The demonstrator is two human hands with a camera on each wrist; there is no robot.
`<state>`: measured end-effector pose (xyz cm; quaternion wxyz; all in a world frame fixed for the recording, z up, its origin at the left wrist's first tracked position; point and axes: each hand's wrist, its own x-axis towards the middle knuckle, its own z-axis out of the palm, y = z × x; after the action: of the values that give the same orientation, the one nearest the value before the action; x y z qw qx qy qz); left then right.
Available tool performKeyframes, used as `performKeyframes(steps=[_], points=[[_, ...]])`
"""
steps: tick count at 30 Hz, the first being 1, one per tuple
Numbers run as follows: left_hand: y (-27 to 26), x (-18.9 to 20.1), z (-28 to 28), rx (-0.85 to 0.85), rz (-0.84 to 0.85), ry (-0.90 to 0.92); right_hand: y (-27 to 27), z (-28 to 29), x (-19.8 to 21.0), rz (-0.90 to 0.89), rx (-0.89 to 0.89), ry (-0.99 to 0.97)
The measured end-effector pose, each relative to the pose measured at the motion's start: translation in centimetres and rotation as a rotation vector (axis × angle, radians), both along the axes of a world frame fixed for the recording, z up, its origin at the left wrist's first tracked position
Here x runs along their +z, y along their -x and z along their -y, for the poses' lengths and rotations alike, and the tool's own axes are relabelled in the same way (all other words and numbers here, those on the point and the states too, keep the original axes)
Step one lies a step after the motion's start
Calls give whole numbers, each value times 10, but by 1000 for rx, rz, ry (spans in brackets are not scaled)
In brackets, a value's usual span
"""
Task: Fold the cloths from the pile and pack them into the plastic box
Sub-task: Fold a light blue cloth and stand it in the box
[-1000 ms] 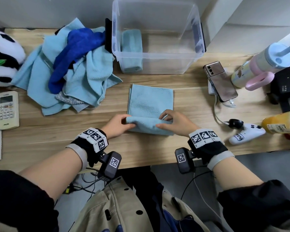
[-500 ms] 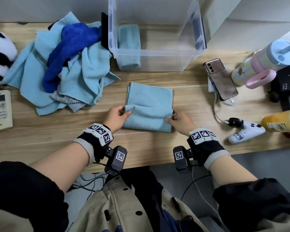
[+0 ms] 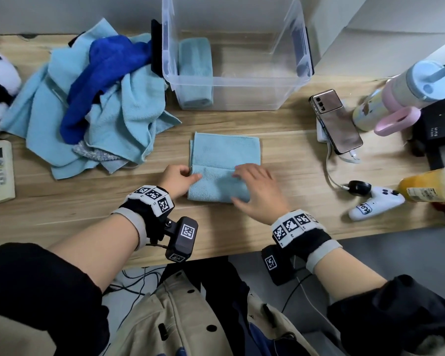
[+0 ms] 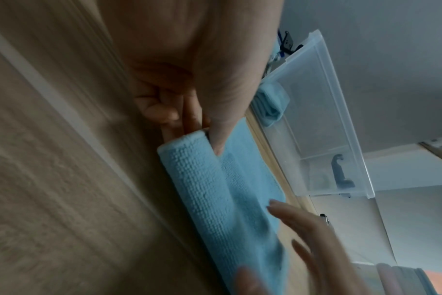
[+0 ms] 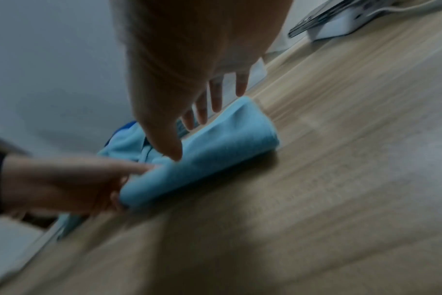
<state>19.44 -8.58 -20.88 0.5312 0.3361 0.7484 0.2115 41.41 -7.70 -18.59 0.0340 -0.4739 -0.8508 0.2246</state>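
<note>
Cloth (image 3: 225, 165) of light blue colour is lying on the wooden table (image 3: 280, 140), at 6 o'clock from the plastic box (image 3: 235, 93) and at 3 o'clock from the pile (image 3: 95, 104) of unfolded cloths. Its near part is turned over the far part, so a soft fold is formed along the near edge. The left end of this fold is pinched by the left hand (image 3: 179, 179) between thumb and fingers, as is seen clearly in the left wrist view. The right hand (image 3: 257, 192) is laid on the right end with the fingers spread and straight; nothing is gripped by it. One folded cloth (image 3: 195, 70) is already standing inside the box, against its left wall. The step in hand is judged to be the folding of this cloth. To do it well, both ends should be carried forward evenly, so that the edges are kept aligned, and the layers should be pressed flat before the next fold is made. Loose grip on one side would probably give a skewed bundle.
</note>
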Motion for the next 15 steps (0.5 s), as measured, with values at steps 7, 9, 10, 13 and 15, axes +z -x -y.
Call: performKeyframes(steps=[7, 9, 10, 13, 15], points=[[11, 16, 8, 97, 173, 200, 20, 1, -5, 135, 204, 50], [17, 21, 9, 204, 191, 189, 25, -8, 6, 132, 221, 177], [21, 22, 11, 262, 180, 173, 28, -13, 13, 144, 218, 273], [34, 20, 16, 328, 108, 171, 36, -37, 21, 151, 149, 469], [39, 19, 19, 336, 88, 196, 39, -53, 19, 135, 83, 425]])
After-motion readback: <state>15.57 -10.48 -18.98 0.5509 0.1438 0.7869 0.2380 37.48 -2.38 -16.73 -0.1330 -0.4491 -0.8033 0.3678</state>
